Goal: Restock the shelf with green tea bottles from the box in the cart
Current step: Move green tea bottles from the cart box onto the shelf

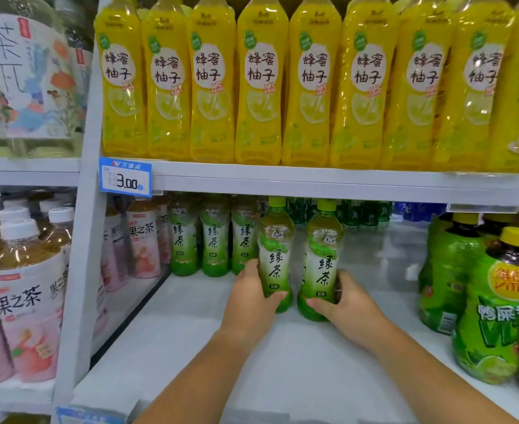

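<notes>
My left hand curls round the left green tea bottle and my right hand round the right green tea bottle, both upright on the shelf before 3 back-row bottles, much shelf left to fill.

Honey-pomelo bottles: yellow row, top.
Price tag: blue, reads 3.00.
Pink fruit-tea bottles: left.
Lime-drink bottles: near right.

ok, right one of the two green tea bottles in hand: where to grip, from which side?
Grip the right green tea bottle on its lower body, just above the rounded base, from its outer right side. It stands roughly upright, the left green tea bottle sits close beside it, and the upper shelf is close over its cap. The right hand holds it there.
</notes>
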{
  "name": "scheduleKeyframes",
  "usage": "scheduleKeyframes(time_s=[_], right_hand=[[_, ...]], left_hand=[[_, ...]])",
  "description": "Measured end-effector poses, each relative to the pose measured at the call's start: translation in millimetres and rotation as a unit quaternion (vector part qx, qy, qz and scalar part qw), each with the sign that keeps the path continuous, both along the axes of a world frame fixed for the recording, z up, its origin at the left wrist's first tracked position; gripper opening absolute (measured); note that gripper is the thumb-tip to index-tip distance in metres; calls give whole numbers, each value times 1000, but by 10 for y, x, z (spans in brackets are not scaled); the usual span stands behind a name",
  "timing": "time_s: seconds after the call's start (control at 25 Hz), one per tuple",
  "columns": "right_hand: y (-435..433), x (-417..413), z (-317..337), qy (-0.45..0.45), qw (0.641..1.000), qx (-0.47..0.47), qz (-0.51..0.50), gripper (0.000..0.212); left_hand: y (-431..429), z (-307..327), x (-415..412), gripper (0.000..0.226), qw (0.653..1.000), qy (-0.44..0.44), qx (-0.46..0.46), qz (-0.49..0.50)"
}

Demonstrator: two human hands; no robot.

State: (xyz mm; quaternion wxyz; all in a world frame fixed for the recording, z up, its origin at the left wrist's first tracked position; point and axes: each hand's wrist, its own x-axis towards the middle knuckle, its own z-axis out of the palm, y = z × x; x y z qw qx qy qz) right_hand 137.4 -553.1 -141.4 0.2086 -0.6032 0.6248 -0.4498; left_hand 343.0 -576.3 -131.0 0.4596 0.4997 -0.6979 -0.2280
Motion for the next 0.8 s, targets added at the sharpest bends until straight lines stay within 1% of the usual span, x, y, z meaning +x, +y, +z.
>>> scheduleKeyframes(time_s=[0.12, 0.24, 0.4, 0.48, 0.6, 0.72, 0.8], right_hand=[[-270, -60, -9, -3, 1000, -4, -1, 47], [-521, -101, -1, 1, 1000, -4, 7, 45], [-772, -163, -42, 5, 1000, -21, 5, 44], [-867, -183, -40, 6, 1000, -27, 3, 44], [-978, -192, -49, -10, 1000, -29, -6, 46], [-1055, -191, -107, -29, 999, -32, -2, 44], [-1073, -197, -130, -30, 999, -34, 0, 42]], left_hand=[[-178, 21, -85, 55, 1000, 14, 12, 13], [-356, 63, -203, 54, 999, -1, 20, 46], [-491, -22, -338, 58, 996, -16, -18, 86], [-543, -32, -385, 60, 994, -48, -29, 93], [-653, 36, -447, 66, 986, -119, -13, 112], [-727, 65, -497, 60, 971, -188, -33, 141], [-759, 25, -509, 55, 965, -205, -57, 155]])
